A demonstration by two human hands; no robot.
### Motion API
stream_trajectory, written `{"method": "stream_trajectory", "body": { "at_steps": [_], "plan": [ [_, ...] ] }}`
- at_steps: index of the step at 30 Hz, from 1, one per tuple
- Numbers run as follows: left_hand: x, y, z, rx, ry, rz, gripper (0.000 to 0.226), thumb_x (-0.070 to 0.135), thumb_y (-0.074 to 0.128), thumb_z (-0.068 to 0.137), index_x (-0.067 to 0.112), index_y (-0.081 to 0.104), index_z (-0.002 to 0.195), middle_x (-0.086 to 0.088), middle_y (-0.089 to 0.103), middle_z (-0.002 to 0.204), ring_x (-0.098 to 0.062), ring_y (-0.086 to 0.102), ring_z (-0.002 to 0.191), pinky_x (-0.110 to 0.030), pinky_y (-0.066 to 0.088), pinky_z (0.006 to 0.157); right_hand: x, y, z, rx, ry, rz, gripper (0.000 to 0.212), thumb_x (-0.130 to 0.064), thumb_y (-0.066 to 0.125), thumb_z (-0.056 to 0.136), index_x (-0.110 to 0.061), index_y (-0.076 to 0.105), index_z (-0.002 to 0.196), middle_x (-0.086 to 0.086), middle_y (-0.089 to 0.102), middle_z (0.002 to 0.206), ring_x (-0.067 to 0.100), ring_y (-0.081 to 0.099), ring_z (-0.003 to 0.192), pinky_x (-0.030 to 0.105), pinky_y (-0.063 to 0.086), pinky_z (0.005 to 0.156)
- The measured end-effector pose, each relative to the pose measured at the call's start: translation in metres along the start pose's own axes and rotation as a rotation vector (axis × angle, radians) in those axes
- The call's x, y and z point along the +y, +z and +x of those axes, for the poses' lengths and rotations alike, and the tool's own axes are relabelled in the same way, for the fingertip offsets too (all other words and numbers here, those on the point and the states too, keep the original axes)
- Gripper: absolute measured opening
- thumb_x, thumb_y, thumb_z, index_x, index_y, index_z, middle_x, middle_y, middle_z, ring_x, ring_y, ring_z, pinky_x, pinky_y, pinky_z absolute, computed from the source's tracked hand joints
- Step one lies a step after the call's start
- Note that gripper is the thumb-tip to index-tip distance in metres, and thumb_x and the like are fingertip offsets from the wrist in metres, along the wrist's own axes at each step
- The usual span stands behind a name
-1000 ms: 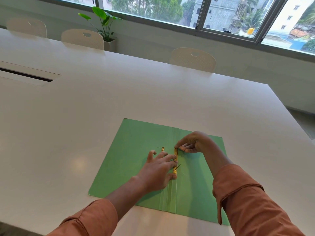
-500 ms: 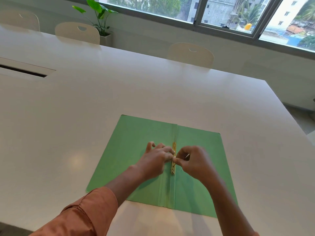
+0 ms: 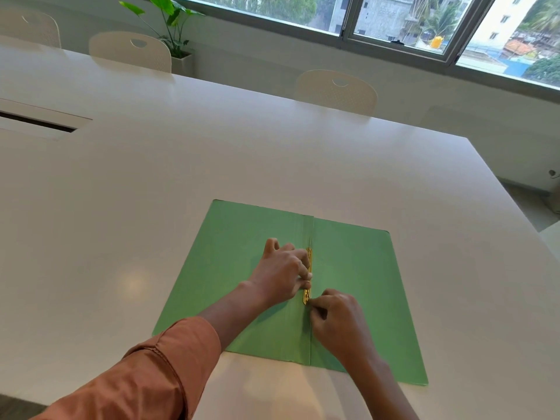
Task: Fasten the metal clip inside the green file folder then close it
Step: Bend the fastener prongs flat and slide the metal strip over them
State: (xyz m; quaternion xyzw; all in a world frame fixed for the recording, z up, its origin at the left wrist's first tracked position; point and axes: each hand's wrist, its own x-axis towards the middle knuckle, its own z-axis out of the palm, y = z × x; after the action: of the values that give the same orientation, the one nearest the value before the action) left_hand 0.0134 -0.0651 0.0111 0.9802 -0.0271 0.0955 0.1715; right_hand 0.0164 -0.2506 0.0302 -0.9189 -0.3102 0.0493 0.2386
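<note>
Green file folder (image 3: 236,268) lies open and flat on the white table (image 3: 212,153), toward the near edge, both covers spread to either side of the central spine fold. Metal clip (image 3: 308,277), gold-coloured, runs lengthwise along the spine about midway down the folder; its far end and near end are visible, the middle stretch is covered by fingers. Left hand (image 3: 283,269) rests palm-down on the left cover, fingers drawn together and bent, the tips pressing on the clip from the left side; the thumb sits apart, pointing away toward the far edge of the cover. Right hand (image 3: 339,319) is on the right cover just beside the spine, nearer the person than the left hand, fingers curled together with thumb and forefinger pinched at the near end of the clip. Whether the tips actually grip the metal tab or only press against it cannot be told at this angle. The two hands are close but not touching. An orange-brown sleeve (image 3: 157,371) covers the left forearm up to below the wrist; the right forearm is bare in the frame. Beyond the table: three pale chairs, one of them (image 3: 336,90) opposite the folder, a potted plant (image 3: 172,25) in the corner, and a window (image 3: 394,19) with buildings outside.
</note>
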Motion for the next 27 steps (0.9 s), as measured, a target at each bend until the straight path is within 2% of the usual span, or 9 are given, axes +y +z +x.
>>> {"method": "stream_trajectory", "body": {
  "at_steps": [3, 5, 8, 10, 12, 15, 18, 22, 27],
  "plan": [
    [0.003, -0.001, 0.001, -0.002, 0.003, 0.030, 0.021, 0.050, 0.067, 0.092, 0.037, 0.082, 0.097, 0.021, 0.069, 0.112, -0.006, 0.056, 0.106, -0.038, 0.020, 0.087, -0.009, 0.003, 0.001, 0.004, 0.044, 0.000, 0.019, -0.006, 0.064, 0.081, -0.009, 0.079, 0.070, 0.005, 0.065, 0.064, 0.021, 0.056, 0.056, 0.032, 0.045, 0.053],
    [0.004, -0.002, 0.002, -0.004, 0.009, 0.044, 0.022, 0.050, 0.065, 0.094, 0.037, 0.082, 0.099, 0.021, 0.069, 0.113, -0.007, 0.056, 0.106, -0.036, 0.016, 0.084, -0.014, 0.002, 0.005, -0.009, 0.098, -0.013, 0.018, -0.006, 0.061, 0.076, -0.004, 0.071, 0.062, 0.010, 0.061, 0.057, 0.025, 0.051, 0.052, 0.035, 0.040, 0.052],
    [0.004, -0.003, 0.002, -0.006, 0.015, 0.048, 0.023, 0.050, 0.064, 0.094, 0.036, 0.082, 0.099, 0.020, 0.069, 0.113, -0.007, 0.056, 0.107, -0.036, 0.017, 0.085, -0.019, -0.002, 0.014, -0.036, 0.185, 0.028, 0.016, -0.007, 0.058, 0.069, 0.001, 0.065, 0.058, 0.020, 0.058, 0.054, 0.024, 0.036, 0.048, 0.038, 0.043, 0.048],
    [0.004, -0.003, 0.002, -0.006, 0.013, 0.045, 0.022, 0.050, 0.065, 0.094, 0.036, 0.082, 0.099, 0.020, 0.069, 0.114, -0.007, 0.056, 0.107, -0.038, 0.018, 0.086, -0.021, -0.003, 0.019, -0.041, 0.225, 0.043, 0.016, -0.005, 0.058, 0.068, 0.002, 0.065, 0.055, 0.018, 0.052, 0.048, 0.023, 0.032, 0.048, 0.037, 0.041, 0.046],
    [0.004, -0.004, 0.002, -0.005, 0.013, 0.044, 0.022, 0.049, 0.065, 0.094, 0.036, 0.082, 0.099, 0.019, 0.069, 0.114, -0.008, 0.056, 0.107, -0.039, 0.019, 0.087, -0.023, -0.004, 0.021, -0.034, 0.255, 0.059, 0.017, -0.004, 0.058, 0.067, 0.002, 0.062, 0.051, 0.009, 0.041, 0.044, 0.022, 0.029, 0.047, 0.032, 0.033, 0.046],
    [0.004, -0.004, 0.001, -0.008, 0.014, 0.052, 0.022, 0.049, 0.065, 0.094, 0.036, 0.082, 0.100, 0.020, 0.069, 0.115, -0.008, 0.056, 0.107, -0.038, 0.017, 0.085, -0.028, -0.003, 0.023, -0.021, 0.308, 0.066, 0.019, -0.004, 0.061, 0.066, 0.001, 0.060, 0.048, 0.005, 0.037, 0.044, 0.021, 0.027, 0.046, 0.029, 0.027, 0.045],
    [0.005, -0.004, 0.001, -0.009, 0.015, 0.063, 0.022, 0.049, 0.063, 0.095, 0.037, 0.081, 0.100, 0.020, 0.068, 0.115, -0.008, 0.056, 0.107, -0.037, 0.014, 0.082, -0.032, -0.002, 0.021, 0.009, 0.323, 0.064, 0.028, -0.004, 0.062, 0.064, -0.009, 0.048, 0.040, 0.000, 0.027, 0.041, 0.020, 0.020, 0.045, 0.030, 0.021, 0.043],
    [0.005, -0.005, 0.001, -0.017, 0.015, 0.074, 0.023, 0.049, 0.064, 0.095, 0.035, 0.081, 0.102, 0.019, 0.068, 0.116, -0.010, 0.057, 0.108, -0.037, 0.016, 0.084, -0.032, -0.001, 0.018, -0.055, 0.259, -0.024, 0.031, -0.004, 0.059, 0.071, -0.012, 0.043, 0.045, -0.001, 0.030, 0.042, 0.020, 0.024, 0.042, 0.033, 0.025, 0.042],
    [0.007, -0.007, 0.000, -0.036, 0.006, 0.085, 0.024, 0.048, 0.061, 0.097, 0.035, 0.080, 0.102, 0.018, 0.068, 0.117, -0.010, 0.056, 0.109, -0.042, 0.023, 0.091, -0.028, -0.003, 0.021, -0.049, 0.274, 0.018, 0.028, -0.004, 0.059, 0.064, -0.011, 0.045, 0.042, -0.001, 0.023, 0.041, 0.019, 0.018, 0.045, 0.031, 0.021, 0.042]
  ]
}}
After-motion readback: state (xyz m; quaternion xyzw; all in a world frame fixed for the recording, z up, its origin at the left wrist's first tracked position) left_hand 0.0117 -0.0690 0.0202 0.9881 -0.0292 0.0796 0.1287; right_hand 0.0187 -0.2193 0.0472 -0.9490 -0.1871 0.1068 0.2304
